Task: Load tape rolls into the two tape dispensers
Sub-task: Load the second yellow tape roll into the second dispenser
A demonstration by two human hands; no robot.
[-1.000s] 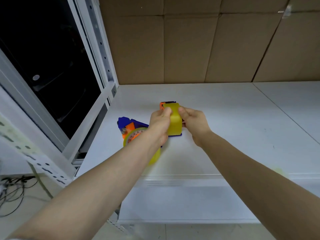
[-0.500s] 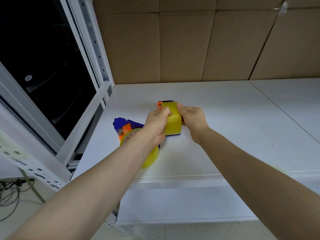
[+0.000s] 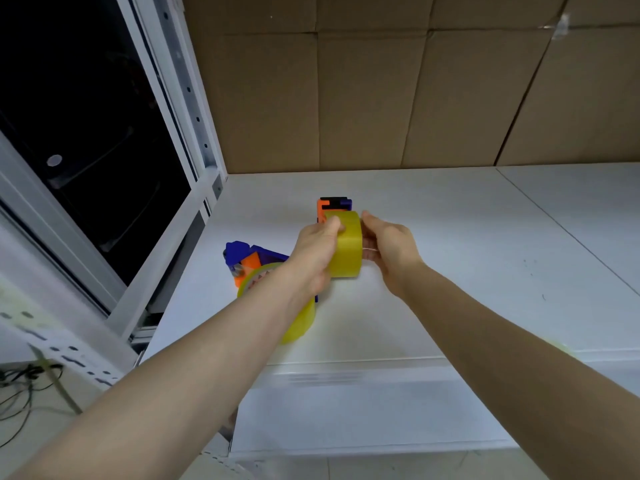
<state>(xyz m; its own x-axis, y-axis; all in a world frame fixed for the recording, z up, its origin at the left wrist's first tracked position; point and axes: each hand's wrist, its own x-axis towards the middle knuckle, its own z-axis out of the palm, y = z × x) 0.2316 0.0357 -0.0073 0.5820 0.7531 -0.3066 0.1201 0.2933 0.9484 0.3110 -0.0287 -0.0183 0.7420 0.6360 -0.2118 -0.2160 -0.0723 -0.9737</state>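
A yellow tape roll (image 3: 347, 249) stands on edge on the white shelf (image 3: 467, 258), in front of an orange and blue tape dispenser (image 3: 333, 206) that it mostly hides. My left hand (image 3: 313, 252) grips the roll from the left, thumb over its top. My right hand (image 3: 388, 245) holds its right side with fingers curled. A second blue and orange dispenser (image 3: 247, 259) lies to the left, with another yellow tape roll (image 3: 294, 317) on it, partly hidden under my left forearm.
Cardboard sheets (image 3: 398, 91) line the back of the shelf. A white metal upright with holes (image 3: 188, 88) and a dark window stand at the left. Cables (image 3: 20, 393) lie on the floor at lower left. The shelf's front edge (image 3: 346, 372) runs below my arms.
Both hands stay on the upright yellow roll at the far dispenser. The grip has barely shifted; the view has tilted slightly.
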